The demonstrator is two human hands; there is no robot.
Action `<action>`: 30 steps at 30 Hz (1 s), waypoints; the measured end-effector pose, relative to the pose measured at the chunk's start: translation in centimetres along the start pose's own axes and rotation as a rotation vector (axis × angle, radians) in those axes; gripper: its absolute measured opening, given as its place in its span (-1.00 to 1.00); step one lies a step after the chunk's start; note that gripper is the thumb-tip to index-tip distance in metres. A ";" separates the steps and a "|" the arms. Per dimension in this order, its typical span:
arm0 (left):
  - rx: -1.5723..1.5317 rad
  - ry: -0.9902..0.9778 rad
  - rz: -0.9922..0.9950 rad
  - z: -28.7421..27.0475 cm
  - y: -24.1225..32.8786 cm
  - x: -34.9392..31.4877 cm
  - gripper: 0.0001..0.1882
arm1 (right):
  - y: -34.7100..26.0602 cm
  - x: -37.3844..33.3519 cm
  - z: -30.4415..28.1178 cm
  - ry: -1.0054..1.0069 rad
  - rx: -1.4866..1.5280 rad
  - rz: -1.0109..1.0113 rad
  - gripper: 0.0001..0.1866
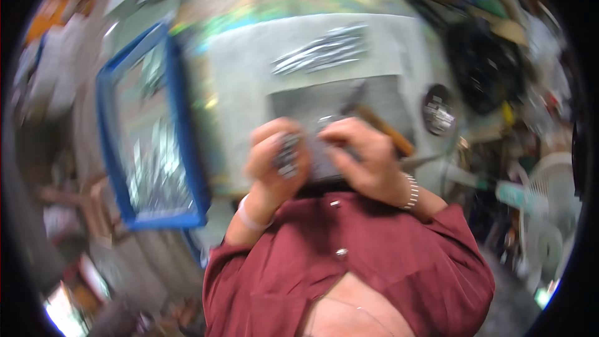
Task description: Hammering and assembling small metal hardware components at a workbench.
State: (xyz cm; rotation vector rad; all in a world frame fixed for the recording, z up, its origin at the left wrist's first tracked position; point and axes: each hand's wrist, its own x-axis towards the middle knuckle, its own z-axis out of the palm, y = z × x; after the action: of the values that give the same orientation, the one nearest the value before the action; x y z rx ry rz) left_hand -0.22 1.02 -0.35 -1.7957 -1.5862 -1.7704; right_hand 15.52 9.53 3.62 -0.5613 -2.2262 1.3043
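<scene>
On my feed the left hand (271, 156) grips dark metallic pieces (287, 157) inside its curled fingers, while, through blur, I cannot tell whether the nearby right hand (360, 150) holds anything.

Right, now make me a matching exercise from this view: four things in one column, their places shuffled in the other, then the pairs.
Things
1. Blue-rimmed rectangular tray
2. Long, shiny silvery strips
3. Tool with an orange-brown handle
4. Clump of small dark-grey pieces

Places
A. Held in the left hand
B. On the flat white sheet, beyond the dark grey mat
C. Left of the white sheet
D. Just beyond the right hand

Pairs: 1-C; 2-B; 3-D; 4-A
</scene>
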 end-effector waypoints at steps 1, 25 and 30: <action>-0.013 0.088 -0.083 0.4 0.1 -1.1 -0.38 | 0.1 0.1 0.1 0.000 -0.002 -0.010 -0.76; -0.128 -0.116 -0.829 -0.7 2.3 -0.6 -0.64 | -0.6 -1.8 0.6 0.101 0.074 -0.155 -0.84; -0.456 -0.325 -1.115 0.1 2.0 0.8 -0.77 | -1.3 -0.4 -0.4 0.384 -0.374 -0.564 -0.82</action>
State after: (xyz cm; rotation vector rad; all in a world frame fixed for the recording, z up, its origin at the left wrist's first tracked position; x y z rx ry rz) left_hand 1.05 0.67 1.37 -1.4547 -2.8835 -2.4937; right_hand 15.93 8.97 4.85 -0.2462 -2.0850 0.4575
